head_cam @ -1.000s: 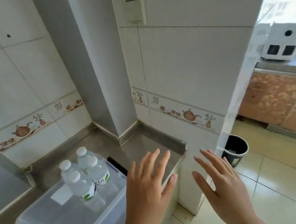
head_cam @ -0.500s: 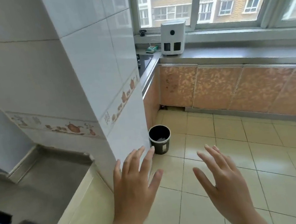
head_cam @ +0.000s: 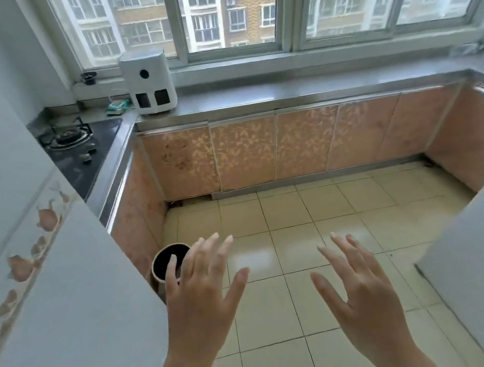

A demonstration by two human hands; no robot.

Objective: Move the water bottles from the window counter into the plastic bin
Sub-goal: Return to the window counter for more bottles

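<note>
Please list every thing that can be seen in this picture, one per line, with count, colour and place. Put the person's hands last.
window counter: one, grey metal top, under the window, along the far wall
white appliance: one, white with dark openings, left end of the window counter
gas stove: one, black, on the left counter
small green item: one, green, behind the stove beside the white appliance; too small to identify
cabinet doors: several, orange with leaf pattern, below the counter
bin: one, dark inside with pale rim, on the floor at left
floor: beige tiles
water bottles: none clearly visible
left hand: open, empty, above the floor
right hand: open, empty, above the floor
</note>
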